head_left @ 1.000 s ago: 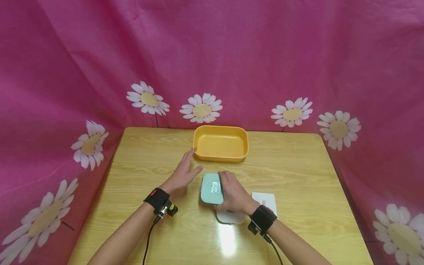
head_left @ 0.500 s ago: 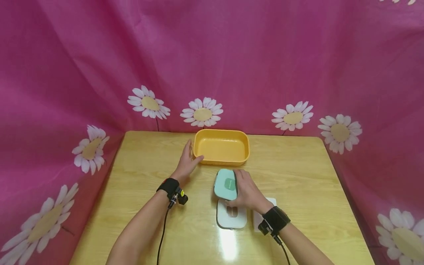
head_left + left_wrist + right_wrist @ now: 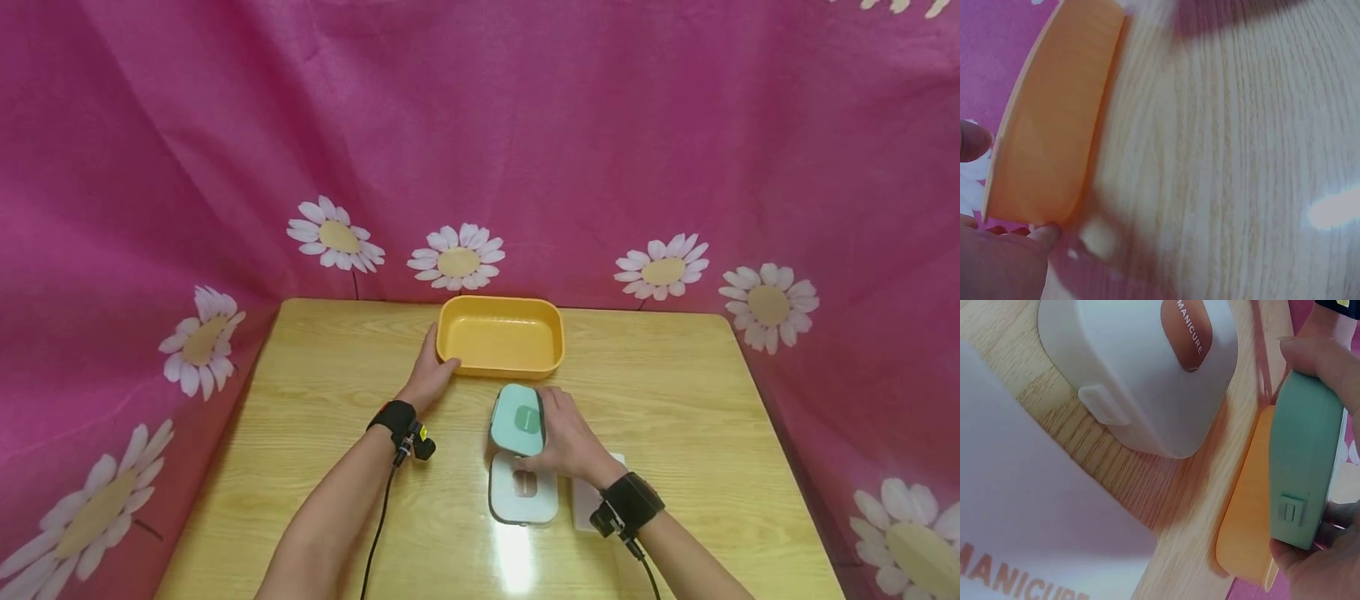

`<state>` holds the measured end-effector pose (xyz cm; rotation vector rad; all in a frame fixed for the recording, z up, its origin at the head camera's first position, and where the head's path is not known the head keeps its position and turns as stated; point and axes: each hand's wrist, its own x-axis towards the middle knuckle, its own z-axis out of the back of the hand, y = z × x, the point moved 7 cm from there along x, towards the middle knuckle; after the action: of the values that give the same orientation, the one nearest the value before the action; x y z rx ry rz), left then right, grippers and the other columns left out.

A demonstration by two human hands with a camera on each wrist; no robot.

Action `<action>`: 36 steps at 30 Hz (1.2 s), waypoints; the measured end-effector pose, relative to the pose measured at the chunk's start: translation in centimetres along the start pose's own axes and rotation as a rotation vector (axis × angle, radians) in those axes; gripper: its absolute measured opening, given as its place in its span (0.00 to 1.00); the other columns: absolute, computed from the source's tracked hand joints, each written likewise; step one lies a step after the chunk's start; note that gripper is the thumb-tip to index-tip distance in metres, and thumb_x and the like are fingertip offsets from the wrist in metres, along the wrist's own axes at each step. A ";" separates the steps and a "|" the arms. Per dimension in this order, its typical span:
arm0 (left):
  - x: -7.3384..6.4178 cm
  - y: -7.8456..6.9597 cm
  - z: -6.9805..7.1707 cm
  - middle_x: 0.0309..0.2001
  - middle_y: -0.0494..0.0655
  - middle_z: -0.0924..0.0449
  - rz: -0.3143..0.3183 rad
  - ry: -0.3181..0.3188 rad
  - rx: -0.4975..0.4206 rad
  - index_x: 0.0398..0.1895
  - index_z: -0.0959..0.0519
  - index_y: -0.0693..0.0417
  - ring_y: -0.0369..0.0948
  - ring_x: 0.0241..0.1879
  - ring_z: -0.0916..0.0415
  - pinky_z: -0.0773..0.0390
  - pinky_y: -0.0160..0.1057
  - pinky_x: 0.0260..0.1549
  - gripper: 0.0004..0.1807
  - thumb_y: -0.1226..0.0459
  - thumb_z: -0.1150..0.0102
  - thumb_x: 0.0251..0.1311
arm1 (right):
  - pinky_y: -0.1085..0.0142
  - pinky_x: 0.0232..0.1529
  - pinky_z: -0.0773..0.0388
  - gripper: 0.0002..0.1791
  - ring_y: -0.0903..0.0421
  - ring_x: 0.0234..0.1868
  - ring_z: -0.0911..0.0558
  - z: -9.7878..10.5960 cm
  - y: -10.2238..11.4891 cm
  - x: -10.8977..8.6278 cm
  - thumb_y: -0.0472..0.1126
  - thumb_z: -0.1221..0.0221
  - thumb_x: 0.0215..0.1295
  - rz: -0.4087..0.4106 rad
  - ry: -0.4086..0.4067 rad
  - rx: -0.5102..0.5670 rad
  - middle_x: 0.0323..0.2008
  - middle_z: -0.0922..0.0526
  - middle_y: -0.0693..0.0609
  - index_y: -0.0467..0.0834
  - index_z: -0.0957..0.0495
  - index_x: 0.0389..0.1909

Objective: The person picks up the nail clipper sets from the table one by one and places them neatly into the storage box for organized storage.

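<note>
My right hand [image 3: 570,437] grips a mint-green manicure case [image 3: 516,419] across its width, thumb at one end and fingers at the other. In the right wrist view the green case [image 3: 1304,462] is on edge, a small latch showing on its side. My left hand [image 3: 429,375] holds the left end of a yellow plastic tray [image 3: 501,373]. Its thumb is over the rim, and in the left wrist view fingertips [image 3: 1046,235] press the tray's end wall. Nearer the person lies a white manicure case [image 3: 522,502], partly overlapped by the green one.
A flat white box [image 3: 1041,481] lettered "MANICURE" lies right of the white case, partly hidden by my right wrist. The wooden table [image 3: 697,433] ends at a pink flowered curtain [image 3: 540,150] behind and on both sides. Cables trail from both wrist cameras.
My left hand has moved forward and right, from beside the tray to a hold on its left end. My right hand has shifted the green case right and turned it, uncovering more of the white case.
</note>
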<state>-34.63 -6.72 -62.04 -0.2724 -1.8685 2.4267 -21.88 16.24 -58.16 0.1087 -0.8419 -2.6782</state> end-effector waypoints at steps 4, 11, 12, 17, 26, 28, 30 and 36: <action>0.1 0.4 -0.2 0.86 0.54 0.63 -0.006 0.018 0.005 0.86 0.64 0.57 0.48 0.84 0.60 0.52 0.51 0.80 0.49 0.71 0.50 0.68 | 0.49 0.63 0.24 0.70 0.46 0.61 0.29 0.0 -0.2 -0.1 0.55 0.13 0.32 -0.019 0.002 0.010 0.63 0.29 0.41 0.35 0.40 0.75; 0.2 1.0 -0.7 0.86 0.50 0.69 0.026 0.057 0.002 0.86 0.69 0.53 0.46 0.84 0.66 0.58 0.52 0.81 0.49 0.69 0.55 0.67 | 0.48 0.62 0.23 0.70 0.46 0.60 0.28 0.5 -0.2 -0.4 0.54 0.12 0.30 -0.015 -0.023 0.032 0.63 0.28 0.41 0.34 0.39 0.75; 0.1 1.0 -0.7 0.86 0.50 0.70 0.033 0.057 -0.012 0.86 0.70 0.53 0.46 0.84 0.66 0.58 0.51 0.81 0.50 0.69 0.55 0.67 | 0.48 0.63 0.23 0.70 0.46 0.60 0.28 0.5 -0.2 -0.4 0.54 0.12 0.30 -0.011 -0.025 0.031 0.63 0.28 0.40 0.34 0.39 0.75; 0.0 1.1 -0.8 0.86 0.49 0.72 0.060 0.063 -0.054 0.86 0.73 0.50 0.44 0.84 0.67 0.58 0.50 0.81 0.50 0.69 0.56 0.69 | 0.48 0.64 0.24 0.72 0.46 0.61 0.28 0.7 -0.6 -0.3 0.56 0.12 0.28 -0.001 -0.020 0.024 0.64 0.29 0.40 0.34 0.39 0.75; 0.0 1.2 -1.0 0.86 0.49 0.73 0.071 0.064 -0.041 0.86 0.73 0.51 0.45 0.84 0.68 0.59 0.52 0.81 0.50 0.67 0.56 0.69 | 0.47 0.64 0.24 0.70 0.46 0.61 0.28 1.5 -1.4 0.0 0.54 0.12 0.30 -0.013 -0.014 0.028 0.65 0.30 0.41 0.36 0.40 0.75; 0.0 1.2 -1.0 0.86 0.49 0.73 0.067 0.061 -0.040 0.86 0.73 0.50 0.45 0.84 0.68 0.59 0.52 0.81 0.50 0.67 0.56 0.69 | 0.46 0.65 0.24 0.70 0.46 0.62 0.29 1.7 -1.5 0.2 0.53 0.12 0.30 -0.008 -0.017 0.027 0.65 0.30 0.41 0.36 0.40 0.75; 0.1 1.1 -1.0 0.86 0.48 0.72 0.056 0.058 -0.025 0.86 0.73 0.48 0.45 0.84 0.67 0.59 0.52 0.81 0.50 0.68 0.56 0.69 | 0.46 0.65 0.24 0.70 0.45 0.62 0.29 1.9 -1.6 0.4 0.53 0.12 0.31 0.005 -0.020 0.027 0.65 0.30 0.40 0.36 0.41 0.75; 0.1 0.7 -1.1 0.86 0.48 0.70 0.018 0.062 0.017 0.86 0.69 0.52 0.44 0.84 0.68 0.60 0.51 0.81 0.47 0.68 0.57 0.71 | 0.46 0.66 0.25 0.69 0.46 0.63 0.30 2.4 -2.3 1.0 0.55 0.14 0.35 0.013 -0.007 0.075 0.66 0.31 0.41 0.37 0.42 0.76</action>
<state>-34.50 -5.84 -63.02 -0.3601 -1.8268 2.4151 -23.85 19.00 -57.43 0.1106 -0.9420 -2.6369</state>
